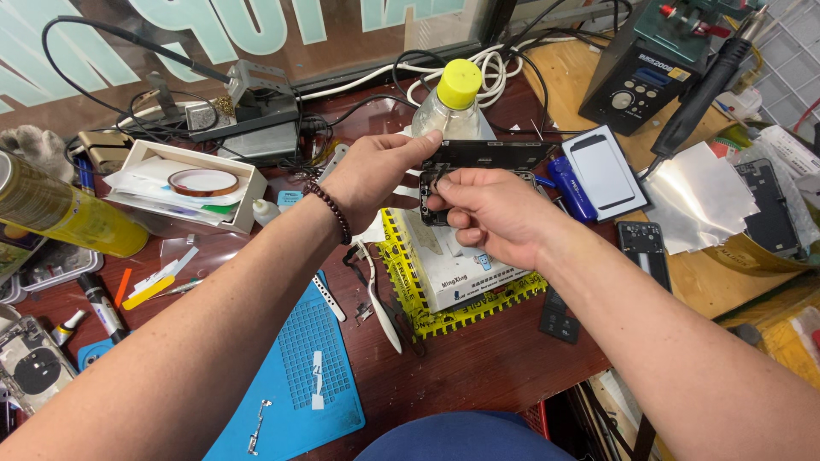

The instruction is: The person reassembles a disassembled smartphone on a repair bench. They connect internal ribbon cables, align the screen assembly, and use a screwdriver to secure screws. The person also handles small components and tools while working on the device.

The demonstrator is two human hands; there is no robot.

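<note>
head view
held thing: one black phone frame (487,158), raised above the tabletop (478,367) between both hands, in front of a clear bottle.
long axis: the phone frame's upper part lies roughly level, running left to right, its right end pointing toward the black station; a darker lower part hangs down behind the right hand's fingers, and how it joins cannot be told.
left hand (371,175): one, with a dark bead bracelet (331,209) on the wrist; its grip is closed on the left end of the phone frame, fingertip on the top edge.
right hand (491,213): one, its grip pinched closed on the frame's lower left part, thumb in front.
under the hands: one white box (453,265) resting on one yellow and black sheet (478,303), with white tweezers (380,303) just beside it.
bottle: one clear bottle (444,115) with a yellow cap, just behind the frame.
blue mat: one blue mat (299,376) near the left forearm, small metal parts on it.
tape: one amber tape roll (203,181) in a white tray.
right side: one black station (653,68) at the back, one white phone screen (604,171), two dark phone bodies lying flat.
far left: one yellow can (60,213) lying on its side.
</note>
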